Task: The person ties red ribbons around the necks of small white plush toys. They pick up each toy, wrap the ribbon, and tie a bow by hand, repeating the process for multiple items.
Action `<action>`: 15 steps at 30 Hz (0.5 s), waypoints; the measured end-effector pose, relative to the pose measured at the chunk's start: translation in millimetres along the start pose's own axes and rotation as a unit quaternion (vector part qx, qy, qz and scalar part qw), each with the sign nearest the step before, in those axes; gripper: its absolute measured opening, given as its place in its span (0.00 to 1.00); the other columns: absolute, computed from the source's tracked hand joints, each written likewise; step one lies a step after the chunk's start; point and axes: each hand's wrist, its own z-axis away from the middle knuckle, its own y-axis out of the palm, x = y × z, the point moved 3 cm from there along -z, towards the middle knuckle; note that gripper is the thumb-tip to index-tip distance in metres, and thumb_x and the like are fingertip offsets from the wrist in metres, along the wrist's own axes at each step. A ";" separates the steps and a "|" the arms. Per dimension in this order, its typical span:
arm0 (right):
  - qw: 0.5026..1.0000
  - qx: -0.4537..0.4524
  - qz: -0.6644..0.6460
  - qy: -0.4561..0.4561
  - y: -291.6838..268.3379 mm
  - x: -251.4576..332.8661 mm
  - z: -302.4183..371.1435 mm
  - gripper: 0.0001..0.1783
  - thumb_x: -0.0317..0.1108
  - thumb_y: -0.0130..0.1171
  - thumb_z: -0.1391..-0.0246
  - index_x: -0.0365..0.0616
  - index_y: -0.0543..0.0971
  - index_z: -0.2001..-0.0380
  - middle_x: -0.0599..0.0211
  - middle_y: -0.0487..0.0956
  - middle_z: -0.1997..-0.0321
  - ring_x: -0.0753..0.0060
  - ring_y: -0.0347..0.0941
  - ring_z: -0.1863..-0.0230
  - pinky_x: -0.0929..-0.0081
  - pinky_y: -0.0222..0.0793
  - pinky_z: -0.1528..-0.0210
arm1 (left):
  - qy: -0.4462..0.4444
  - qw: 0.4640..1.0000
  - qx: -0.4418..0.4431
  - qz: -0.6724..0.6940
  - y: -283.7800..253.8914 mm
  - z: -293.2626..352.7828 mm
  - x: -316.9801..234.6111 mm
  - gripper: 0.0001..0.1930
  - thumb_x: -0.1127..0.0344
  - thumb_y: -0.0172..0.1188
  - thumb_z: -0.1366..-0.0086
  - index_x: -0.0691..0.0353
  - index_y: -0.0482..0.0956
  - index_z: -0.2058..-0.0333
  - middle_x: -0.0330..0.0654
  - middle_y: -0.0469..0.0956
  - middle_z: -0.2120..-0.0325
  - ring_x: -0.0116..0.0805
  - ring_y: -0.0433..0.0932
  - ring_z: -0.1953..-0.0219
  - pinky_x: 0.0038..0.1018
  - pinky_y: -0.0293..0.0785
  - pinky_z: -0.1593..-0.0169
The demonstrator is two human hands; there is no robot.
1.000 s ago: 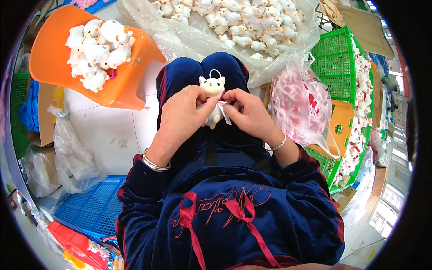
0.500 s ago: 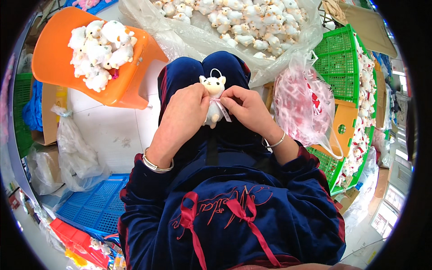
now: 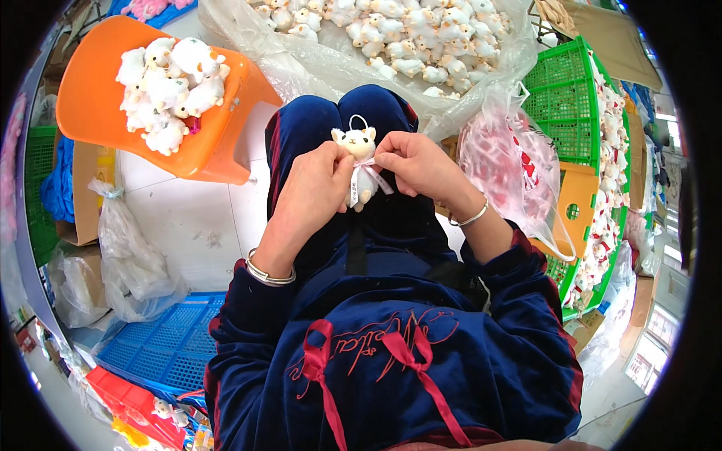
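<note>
A small white plush alpaca (image 3: 356, 142) with a hanging loop on its head rests upright on my lap, facing me. Round its neck runs a pale pink ribbon (image 3: 366, 162), whose two printed tails hang down to either side. My left hand (image 3: 319, 179) is closed at the toy's left side, thumb and finger pinching the ribbon near the neck. On the opposite side my right hand (image 3: 421, 167) pinches the ribbon between thumb and forefinger. The fingertips partly cover the crossing of the ribbon.
An orange chair (image 3: 90, 83) holds several white plush toys (image 3: 169, 90). Ahead, a clear plastic sheet (image 3: 301, 60) bears a heap of them (image 3: 421, 37). At right stand a bag of pink ribbons (image 3: 500, 165) and a green crate (image 3: 564, 98). A blue crate (image 3: 162, 338) lies lower left.
The right hand has moved slightly outward and up, drawing its ribbon tail sideways. A second ribbon tail now shows hanging below the left fingers. The toy stays on my lap.
</note>
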 end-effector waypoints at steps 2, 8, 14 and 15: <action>1.000 0.010 0.002 0.027 -4.3 -4.9 -2.5 0.08 0.34 0.57 0.31 0.40 0.77 0.61 0.71 0.81 0.71 0.85 0.68 0.86 0.83 0.60 0.84 | -0.005 1.000 0.016 0.023 1.9 -0.8 2.2 0.12 0.65 0.57 0.26 0.70 0.80 0.62 0.40 0.82 0.76 0.23 0.77 0.84 0.22 0.72 0.77; 0.994 -0.038 -0.073 0.065 10.2 1.0 7.1 0.12 0.37 0.54 0.29 0.36 0.77 0.56 0.63 0.83 0.65 0.73 0.83 0.73 0.79 0.78 0.74 | -0.012 0.997 0.026 0.075 3.8 -6.0 12.0 0.12 0.64 0.61 0.28 0.71 0.82 0.63 0.39 0.82 0.77 0.21 0.77 0.82 0.20 0.72 0.77; 0.992 -0.040 -0.121 -0.018 24.2 -17.3 6.3 0.12 0.35 0.57 0.30 0.35 0.78 0.56 0.63 0.84 0.65 0.73 0.85 0.66 0.78 0.80 0.67 | 0.015 0.999 0.016 0.043 3.0 -8.3 23.5 0.11 0.64 0.62 0.29 0.70 0.82 0.64 0.39 0.82 0.76 0.21 0.78 0.81 0.19 0.73 0.76; 0.992 -0.036 -0.108 -0.048 26.1 -19.8 4.8 0.11 0.34 0.58 0.31 0.35 0.79 0.56 0.64 0.84 0.65 0.74 0.85 0.66 0.78 0.80 0.66 | 0.009 0.998 0.022 0.050 2.4 -8.7 24.8 0.11 0.64 0.62 0.29 0.70 0.82 0.63 0.39 0.82 0.76 0.20 0.78 0.81 0.19 0.72 0.76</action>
